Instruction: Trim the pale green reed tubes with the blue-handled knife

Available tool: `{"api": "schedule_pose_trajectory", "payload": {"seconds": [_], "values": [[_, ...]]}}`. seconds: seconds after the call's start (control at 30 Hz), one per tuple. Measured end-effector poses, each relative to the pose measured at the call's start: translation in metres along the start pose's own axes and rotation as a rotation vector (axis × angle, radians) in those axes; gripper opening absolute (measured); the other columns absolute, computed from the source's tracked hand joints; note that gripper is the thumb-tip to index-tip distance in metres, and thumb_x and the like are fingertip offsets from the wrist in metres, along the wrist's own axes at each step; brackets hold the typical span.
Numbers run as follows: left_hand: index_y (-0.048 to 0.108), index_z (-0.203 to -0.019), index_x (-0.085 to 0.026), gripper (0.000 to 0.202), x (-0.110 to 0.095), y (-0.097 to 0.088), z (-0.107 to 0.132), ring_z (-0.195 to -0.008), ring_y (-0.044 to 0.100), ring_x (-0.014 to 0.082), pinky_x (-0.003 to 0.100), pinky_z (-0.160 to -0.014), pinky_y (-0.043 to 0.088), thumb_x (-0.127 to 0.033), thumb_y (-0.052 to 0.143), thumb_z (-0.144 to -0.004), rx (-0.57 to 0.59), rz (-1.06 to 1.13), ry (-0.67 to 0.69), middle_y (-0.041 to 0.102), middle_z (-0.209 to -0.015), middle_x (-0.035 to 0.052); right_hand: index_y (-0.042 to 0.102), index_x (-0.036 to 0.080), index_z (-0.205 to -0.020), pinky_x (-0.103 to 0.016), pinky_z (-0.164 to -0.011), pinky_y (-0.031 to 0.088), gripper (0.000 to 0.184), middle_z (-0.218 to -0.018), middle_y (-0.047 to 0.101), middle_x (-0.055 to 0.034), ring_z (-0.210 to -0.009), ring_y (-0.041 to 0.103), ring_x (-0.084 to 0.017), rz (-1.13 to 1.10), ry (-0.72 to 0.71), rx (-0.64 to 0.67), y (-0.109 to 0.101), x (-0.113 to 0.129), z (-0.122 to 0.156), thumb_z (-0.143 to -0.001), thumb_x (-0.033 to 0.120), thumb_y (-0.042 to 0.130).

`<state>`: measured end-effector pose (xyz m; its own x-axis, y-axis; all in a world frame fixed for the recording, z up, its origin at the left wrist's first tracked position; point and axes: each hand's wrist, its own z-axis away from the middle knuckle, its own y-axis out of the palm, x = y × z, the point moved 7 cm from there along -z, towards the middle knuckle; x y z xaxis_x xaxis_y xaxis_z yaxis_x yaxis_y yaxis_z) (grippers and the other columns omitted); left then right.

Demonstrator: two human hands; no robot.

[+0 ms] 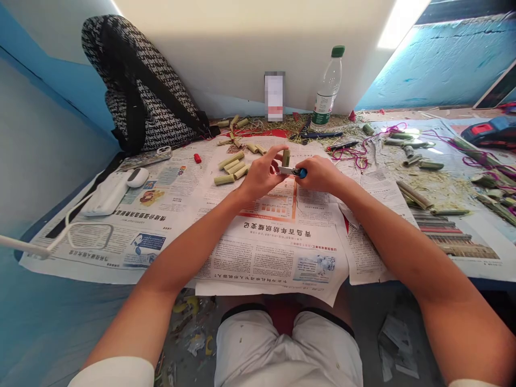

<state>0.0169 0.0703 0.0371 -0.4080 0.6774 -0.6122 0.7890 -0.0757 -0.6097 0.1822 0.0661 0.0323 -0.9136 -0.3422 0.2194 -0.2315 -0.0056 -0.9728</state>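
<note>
Between the thumb and fingers of my left hand [260, 176] is a short green bamboo piece [286, 157], held upright above the newspaper [226, 255]. My right hand [318, 173] is closed around the dark blue handle of a utility knife [301, 173]. The knife's pale blade points left and crosses the lower part of the bamboo piece; whether it cuts into it I cannot tell. Just left of my left hand lie several cut bamboo pieces [229, 166], and a few others rest behind them.
A patterned backpack [133, 86] leans at the back left, near a white power strip [105, 194]. A phone [274, 97] and a plastic bottle [325, 97] stand at the back among shavings. Bamboo tubes [415, 193], purple string [365, 153] and a blue power tool [489, 133] occupy the right.
</note>
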Motion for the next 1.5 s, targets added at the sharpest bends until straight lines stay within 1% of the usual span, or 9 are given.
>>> {"api": "schedule_pose_trajectory", "payload": {"seconds": [0.23, 0.43, 0.57, 0.83, 1.0, 1.17, 1.3, 1.43, 1.5], "values": [[0.057, -0.147, -0.027, 0.068, 0.008, -0.010, -0.003, -0.082, 0.069, 0.0123, 0.027, -0.075, 0.057, -0.029, 0.086, -0.086, -0.096, -0.024, -0.065, 0.080, -0.115, 0.0034, 0.047, 0.023, -0.066, -0.034, -0.063, 0.030, 0.030, -0.064, 0.048, 0.0014, -0.065, 0.040, -0.015, -0.308, -0.071, 0.068, 0.001, 0.002, -0.002, -0.085, 0.030, 0.068], [0.058, -0.148, -0.030, 0.063, 0.005, -0.010, -0.003, -0.087, 0.069, 0.0134, 0.028, -0.078, 0.057, -0.029, 0.083, -0.089, -0.086, -0.049, -0.030, 0.080, -0.118, 0.0031, 0.053, 0.026, -0.077, -0.033, -0.052, 0.038, 0.042, -0.057, 0.050, 0.0038, -0.052, 0.047, -0.015, -0.726, -0.032, 0.445, 0.011, 0.000, 0.009, -0.084, 0.057, 0.081], [0.058, -0.150, -0.031, 0.065, 0.001, -0.011, -0.003, -0.087, 0.069, 0.0142, 0.029, -0.080, 0.057, -0.030, 0.083, -0.090, -0.085, -0.046, -0.017, 0.080, -0.119, 0.0034, 0.057, 0.026, -0.079, -0.032, -0.052, 0.044, 0.057, -0.061, 0.056, 0.0029, -0.054, 0.054, -0.016, -0.860, -0.036, 0.476, 0.010, 0.000, 0.012, -0.072, 0.071, 0.091], [0.061, -0.148, -0.029, 0.060, -0.005, -0.008, -0.002, -0.099, 0.071, 0.0168, 0.031, -0.085, 0.058, -0.019, 0.078, -0.091, -0.059, -0.074, 0.054, 0.079, -0.119, 0.0042, 0.075, 0.021, -0.081, -0.033, -0.058, 0.056, 0.076, -0.081, 0.077, -0.0112, -0.060, 0.066, -0.018, -0.793, -0.055, 0.547, 0.015, 0.002, 0.014, -0.082, 0.096, 0.061], [0.062, -0.146, -0.030, 0.060, -0.007, -0.006, -0.001, -0.100, 0.071, 0.0170, 0.030, -0.083, 0.057, -0.025, 0.081, -0.090, -0.015, -0.040, 0.037, 0.079, -0.119, 0.0039, 0.080, 0.022, -0.089, -0.033, -0.058, 0.057, 0.087, -0.087, 0.080, -0.0133, -0.061, 0.069, -0.019, -0.772, -0.066, 0.545, 0.016, -0.002, 0.014, -0.084, 0.102, 0.047], [0.060, -0.145, -0.031, 0.066, 0.012, -0.018, -0.006, -0.090, 0.071, 0.0155, 0.031, -0.079, 0.058, -0.032, 0.087, -0.084, -0.131, -0.003, -0.076, 0.081, -0.112, 0.0027, 0.081, 0.022, -0.092, -0.033, -0.055, 0.052, 0.091, -0.077, 0.076, -0.0109, -0.056, 0.064, -0.018, -0.701, 0.006, 0.391, 0.008, -0.016, 0.006, -0.086, 0.103, 0.040], [0.060, -0.142, -0.029, 0.066, 0.024, -0.025, -0.009, -0.090, 0.072, 0.0159, 0.030, -0.076, 0.058, -0.033, 0.089, -0.083, -0.200, -0.014, -0.110, 0.080, -0.110, 0.0035, 0.069, 0.022, -0.081, -0.033, -0.055, 0.043, 0.071, -0.066, 0.064, -0.0043, -0.056, 0.053, -0.016, -0.700, 0.064, 0.146, -0.003, -0.021, 0.000, -0.087, 0.092, 0.061], [0.061, -0.141, -0.027, 0.066, 0.026, -0.022, -0.008, -0.088, 0.072, 0.0159, 0.030, -0.076, 0.057, -0.034, 0.089, -0.082, -0.170, -0.036, -0.114, 0.080, -0.108, 0.0032, 0.058, 0.023, -0.071, -0.032, -0.064, 0.034, 0.055, -0.067, 0.057, -0.0021, -0.067, 0.048, -0.017, -0.391, 0.050, -0.235, -0.023, -0.022, -0.001, -0.091, 0.072, 0.071], [0.062, -0.141, -0.027, 0.066, 0.024, -0.019, -0.007, -0.087, 0.070, 0.0162, 0.031, -0.078, 0.057, -0.037, 0.089, -0.082, -0.153, -0.052, -0.097, 0.081, -0.109, 0.0031, 0.059, 0.023, -0.070, -0.033, -0.066, 0.030, 0.048, -0.069, 0.059, -0.0038, -0.070, 0.049, -0.019, -0.204, 0.055, -0.294, -0.024, -0.021, -0.001, -0.092, 0.064, 0.071]]}}
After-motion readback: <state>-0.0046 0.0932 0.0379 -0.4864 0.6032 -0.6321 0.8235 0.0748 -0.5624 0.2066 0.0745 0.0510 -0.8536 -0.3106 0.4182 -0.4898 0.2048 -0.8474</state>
